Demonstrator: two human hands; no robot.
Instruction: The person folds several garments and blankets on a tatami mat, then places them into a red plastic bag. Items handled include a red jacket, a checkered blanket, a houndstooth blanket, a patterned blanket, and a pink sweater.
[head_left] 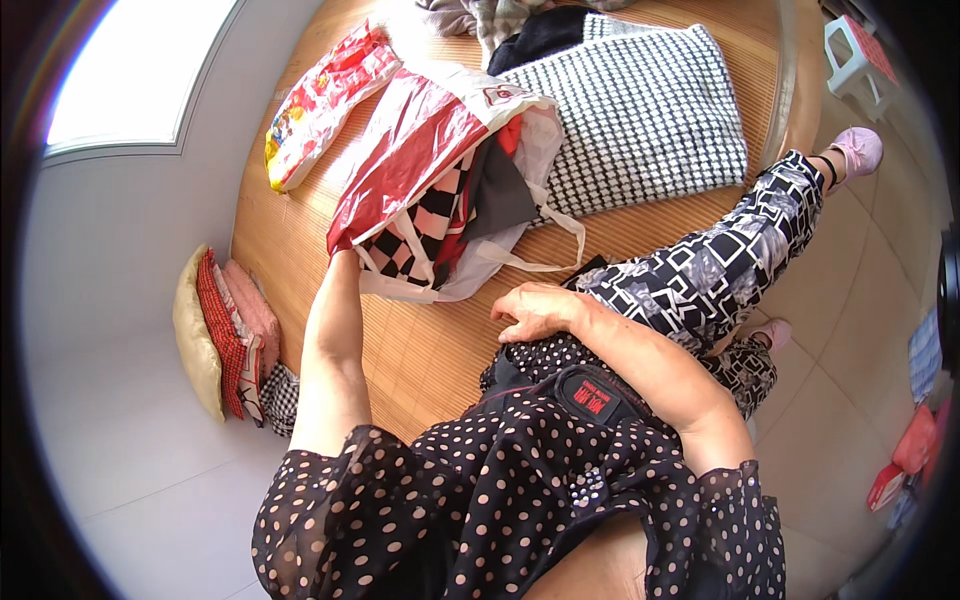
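A red and white plastic bag point(400, 140) with white handles lies on its side, its mouth toward me. Inside it show a black-and-pink checked cloth point(435, 222), a dark grey cloth point(503, 190) and some red fabric. My left hand point(345, 262) reaches to the bag's left edge; the red plastic covers its fingers, so its grip is hidden. On my lap, just beyond the bag's lower right corner, rests my right hand point(537, 311). Its fingers are loosely bent and apart, with nothing in them.
Beside the bag lie a folded black-and-white knit point(645, 120) and a colourful printed plastic bag point(325, 105) on the wooden slatted surface point(400, 350). Cushions point(220, 335) lean at the left wall. A white stool with a red top point(860, 60) stands at far right.
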